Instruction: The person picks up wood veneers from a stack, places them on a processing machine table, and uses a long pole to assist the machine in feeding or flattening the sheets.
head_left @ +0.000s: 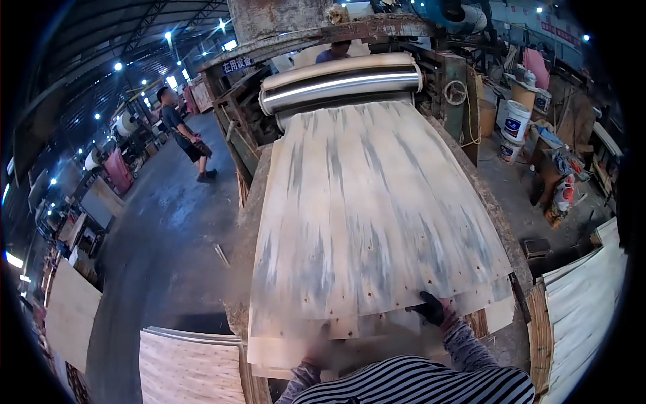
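A broad sheet of pale wood veneer (377,202) with grey-blue streaks and small knots lies in front of me, its far edge at the shiny metal roller (343,84) of a machine. Other sheets show beneath its near edge. At the near right edge is my right hand (434,310) in a dark glove, its fingers closed on the veneer's edge. My left hand (319,349) is by the near edge, left of centre. Motion blur hides its fingers, so its grip cannot be made out.
Veneer stacks stand at lower left (192,370) and lower right (585,296). A handwheel (455,93) is on the machine's right side. White buckets (515,122) stand beyond it. One person (182,131) is in the left aisle; another person (333,54) is behind the roller.
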### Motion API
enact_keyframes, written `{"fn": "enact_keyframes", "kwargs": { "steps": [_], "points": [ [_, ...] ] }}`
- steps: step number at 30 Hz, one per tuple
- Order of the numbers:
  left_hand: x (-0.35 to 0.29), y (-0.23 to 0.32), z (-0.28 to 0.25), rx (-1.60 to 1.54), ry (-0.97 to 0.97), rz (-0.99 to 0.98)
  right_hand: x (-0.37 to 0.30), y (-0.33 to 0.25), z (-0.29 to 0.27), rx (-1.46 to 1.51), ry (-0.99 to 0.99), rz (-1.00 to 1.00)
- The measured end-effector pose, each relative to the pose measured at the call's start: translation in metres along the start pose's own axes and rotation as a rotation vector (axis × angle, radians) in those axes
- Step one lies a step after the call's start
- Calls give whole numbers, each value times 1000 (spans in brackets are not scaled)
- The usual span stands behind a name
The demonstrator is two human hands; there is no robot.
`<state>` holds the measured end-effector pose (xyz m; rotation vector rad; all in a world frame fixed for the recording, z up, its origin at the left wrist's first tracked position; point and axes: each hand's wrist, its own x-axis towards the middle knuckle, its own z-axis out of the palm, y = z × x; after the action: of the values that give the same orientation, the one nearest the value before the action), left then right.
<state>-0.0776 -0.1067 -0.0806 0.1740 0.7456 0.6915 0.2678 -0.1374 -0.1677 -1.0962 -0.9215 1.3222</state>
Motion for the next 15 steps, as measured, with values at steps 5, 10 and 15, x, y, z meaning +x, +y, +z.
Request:
{"fn": "enact_keyframes", "kwargs": {
  "steps": [5,10,15],
  "points": [
    [9,-11,-31,1475,67,755,-4,11,-7,-273,-18,10],
    [22,-16,-65,1154,82,483,1,7,-5,379,-3,380],
    [16,-15,-30,246,97,112,0,61,-26,-282,-40,-169]
  ]
}}
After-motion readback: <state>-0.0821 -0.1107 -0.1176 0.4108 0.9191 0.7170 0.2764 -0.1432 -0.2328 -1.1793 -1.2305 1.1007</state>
